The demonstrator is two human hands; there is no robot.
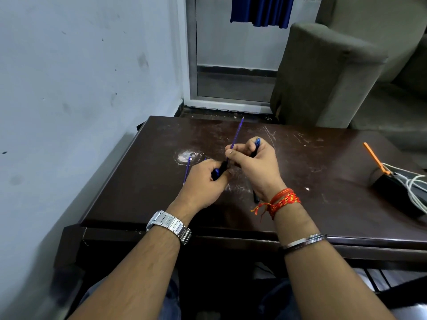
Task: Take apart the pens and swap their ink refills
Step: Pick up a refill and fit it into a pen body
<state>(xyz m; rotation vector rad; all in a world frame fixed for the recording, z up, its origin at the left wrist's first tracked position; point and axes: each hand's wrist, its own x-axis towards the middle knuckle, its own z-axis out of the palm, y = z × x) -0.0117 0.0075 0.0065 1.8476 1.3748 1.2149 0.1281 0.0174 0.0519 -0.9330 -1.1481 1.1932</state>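
Dark table (300, 162) — two hands, two refills

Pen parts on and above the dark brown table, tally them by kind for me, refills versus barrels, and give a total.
Thin purple ink refills: 2, one pinched in the right hand pointing up and away, one beside the left hand.
Dark blue pen barrel pieces: 3, one in the left hand, one in the right hand, one lying on the table under the right wrist.
Total: 5

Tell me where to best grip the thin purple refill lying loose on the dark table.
Pinch the thin purple refill at its far half, coming from above and the left: it lies flat on the dark table, and the left hand crowds its near end.
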